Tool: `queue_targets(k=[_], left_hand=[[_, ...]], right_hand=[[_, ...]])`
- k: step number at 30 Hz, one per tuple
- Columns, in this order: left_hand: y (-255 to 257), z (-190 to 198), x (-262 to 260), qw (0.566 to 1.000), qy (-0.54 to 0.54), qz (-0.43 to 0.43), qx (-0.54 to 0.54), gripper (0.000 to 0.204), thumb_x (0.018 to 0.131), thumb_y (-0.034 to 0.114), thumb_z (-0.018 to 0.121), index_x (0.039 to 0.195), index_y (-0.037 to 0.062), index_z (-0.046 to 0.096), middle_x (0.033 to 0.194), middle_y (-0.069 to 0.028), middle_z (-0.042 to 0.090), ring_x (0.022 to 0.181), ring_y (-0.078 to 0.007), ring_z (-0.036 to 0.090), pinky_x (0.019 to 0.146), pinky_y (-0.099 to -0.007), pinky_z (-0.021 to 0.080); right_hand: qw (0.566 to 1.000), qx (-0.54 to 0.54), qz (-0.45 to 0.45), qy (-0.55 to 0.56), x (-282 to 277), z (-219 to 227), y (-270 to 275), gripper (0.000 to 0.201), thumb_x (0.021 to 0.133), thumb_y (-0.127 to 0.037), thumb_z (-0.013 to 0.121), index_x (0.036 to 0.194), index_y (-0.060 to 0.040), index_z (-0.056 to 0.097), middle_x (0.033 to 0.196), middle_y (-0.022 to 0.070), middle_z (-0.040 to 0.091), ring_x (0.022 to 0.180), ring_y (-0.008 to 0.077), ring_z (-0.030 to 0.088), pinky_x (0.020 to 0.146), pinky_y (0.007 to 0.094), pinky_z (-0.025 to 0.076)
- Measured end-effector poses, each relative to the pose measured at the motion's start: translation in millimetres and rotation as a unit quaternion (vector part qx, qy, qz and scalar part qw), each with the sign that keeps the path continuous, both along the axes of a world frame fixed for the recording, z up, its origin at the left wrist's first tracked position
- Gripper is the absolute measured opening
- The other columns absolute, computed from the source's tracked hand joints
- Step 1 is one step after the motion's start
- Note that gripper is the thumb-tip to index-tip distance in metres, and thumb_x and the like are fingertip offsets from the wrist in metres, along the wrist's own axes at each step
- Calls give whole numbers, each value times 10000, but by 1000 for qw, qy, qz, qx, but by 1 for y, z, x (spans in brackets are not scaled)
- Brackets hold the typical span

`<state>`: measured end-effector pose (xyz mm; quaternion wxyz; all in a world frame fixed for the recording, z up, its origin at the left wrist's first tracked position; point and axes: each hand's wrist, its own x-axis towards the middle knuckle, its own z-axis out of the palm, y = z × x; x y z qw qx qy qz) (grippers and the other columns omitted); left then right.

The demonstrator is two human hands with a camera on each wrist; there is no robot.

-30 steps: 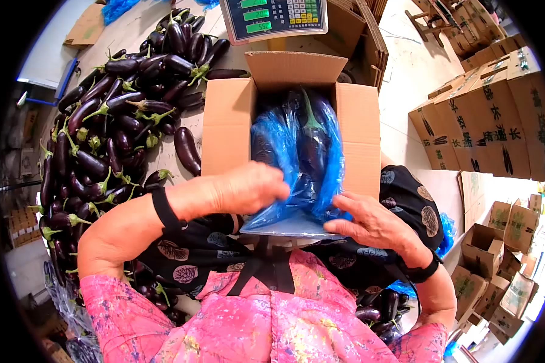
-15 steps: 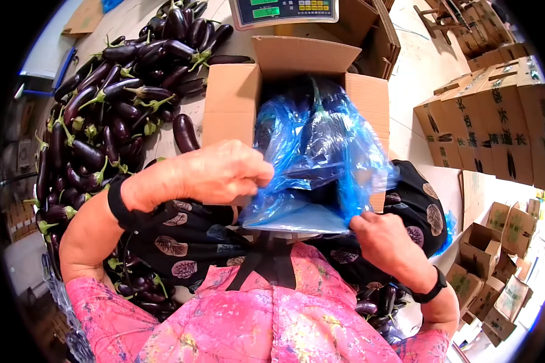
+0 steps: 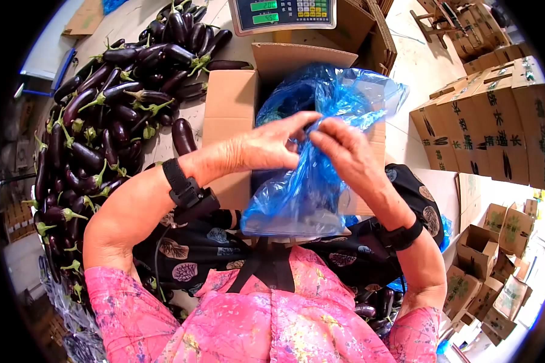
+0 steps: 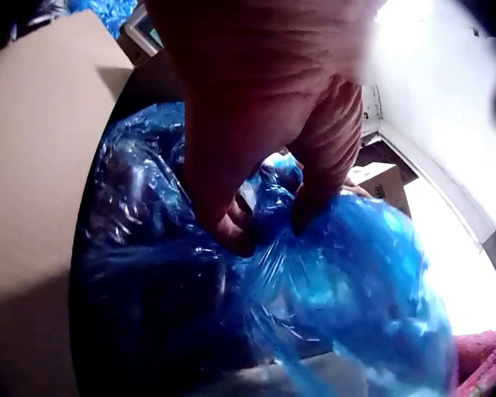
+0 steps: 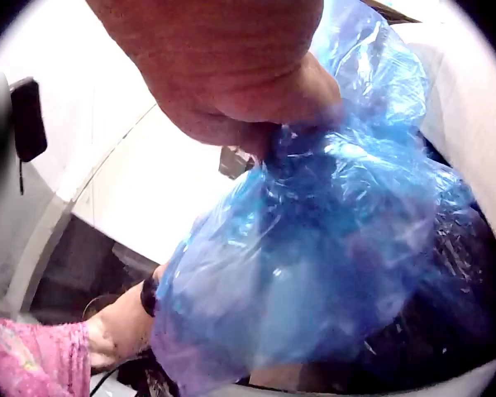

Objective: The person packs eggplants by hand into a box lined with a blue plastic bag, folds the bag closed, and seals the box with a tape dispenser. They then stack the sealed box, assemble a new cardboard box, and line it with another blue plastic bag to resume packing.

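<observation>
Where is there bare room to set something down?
Best: the pale floor between the open box and the stacked cartons. A narrower patch lies between the eggplant pile and the box's left flap, partly taken by one eggplant. The box mouth is crowded: bag and both hands.

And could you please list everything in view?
Aubergines: many, dark purple, mostly heaped at left
Open box: one, brown, centre
Bag: one, blue, partly in the box
Scale: one, grey, beyond the box
Other boxes: many, brown, right side
Loose plastic: several, blue, upper left and right
Garment: one, black patterned, lap
Top: one, pink, bottom centre
Wrist straps: two, black, both wrists
Left hand, right hand: two, bare, gripping the bag
</observation>
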<state>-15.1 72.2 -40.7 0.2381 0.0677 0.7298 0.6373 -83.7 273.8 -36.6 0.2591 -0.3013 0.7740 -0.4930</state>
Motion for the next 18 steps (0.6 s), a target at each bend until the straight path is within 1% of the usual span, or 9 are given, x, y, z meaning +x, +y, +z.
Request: queue_targets(k=[1, 2, 3, 4, 7, 11, 13, 16, 18], left_hand=[[9, -3, 5, 990, -65, -4, 125, 856, 819, 156, 707, 1546, 35, 271, 1410, -112, 509, 1261, -177, 493, 1076, -340, 419], [14, -6, 4, 995, -27, -22, 91, 816, 823, 174, 709, 1521, 24, 314, 1413, -120, 516, 1278, -177, 488, 1090, -348, 407], [19, -11, 4, 998, 11, -39, 58, 778, 827, 193, 711, 1496, 13, 357, 1415, -129, 524, 1295, -176, 484, 1103, -356, 395], [33, -16, 2, 996, 78, 2, 41, 601, 772, 193, 693, 1324, 10, 541, 1127, -124, 655, 1015, -169, 622, 872, -301, 513], [41, -27, -1, 987, -89, 127, 40, 237, 839, 197, 646, 966, -3, 666, 775, -47, 645, 684, -139, 585, 616, -313, 487], [27, -21, -6, 965, -138, 212, 62, 227, 940, 280, 650, 888, 62, 687, 797, -14, 650, 700, -123, 598, 609, -291, 509], [25, -18, -5, 959, -130, 243, 65, 185, 934, 237, 644, 904, 62, 695, 824, -20, 669, 736, -123, 621, 627, -301, 530], [34, -12, -5, 965, -100, 230, 73, 152, 923, 186, 634, 928, 51, 704, 859, -27, 687, 787, -119, 643, 641, -311, 552], [52, 1, -3, 971, -55, 221, 75, 138, 848, 85, 617, 941, 5, 682, 869, -103, 710, 798, -210, 688, 687, -357, 566]], right_hand=[[998, -18, -55, -29, -5, -2, 0, 225, 946, -196, 631, 969, 26, 661, 841, 185, 660, 775, 282, 636, 741, 388, 496], [992, -16, -82, -96, -11, -1, 2, 191, 995, -183, 631, 924, -5, 640, 781, -50, 540, 769, 43, 493, 680, 216, 415], [993, -16, -84, -82, -13, -3, 0, 198, 998, -186, 625, 922, -4, 638, 781, -51, 541, 770, 43, 496, 683, 217, 419], [994, -18, -84, -70, -12, -8, -5, 205, 1002, -190, 620, 920, -2, 637, 780, -51, 542, 771, 43, 498, 686, 218, 422], [999, 5, -52, -12, -11, 7, -12, 231, 1005, -210, 608, 975, 11, 670, 818, -1, 614, 792, 75, 553, 715, 247, 460], [987, -58, -142, 54, -7, 63, 15, 215, 969, -181, 647, 1041, 14, 702, 847, 78, 682, 756, 106, 578, 675, 278, 477], [989, 62, -87, 107, -13, 67, 48, 259, 904, -207, 734, 1040, 10, 701, 803, 88, 688, 710, 124, 606, 659, 276, 495], [970, 234, 36, -58, 8, 40, 62, 550, 799, -328, 861, 1156, 24, 635, 809, 65, 697, 714, 119, 637, 687, 273, 513], [990, 109, 62, 71, 29, -1, 51, 663, 732, -384, 907, 1200, -17, 613, 871, 90, 688, 727, 134, 628, 657, 307, 525]])
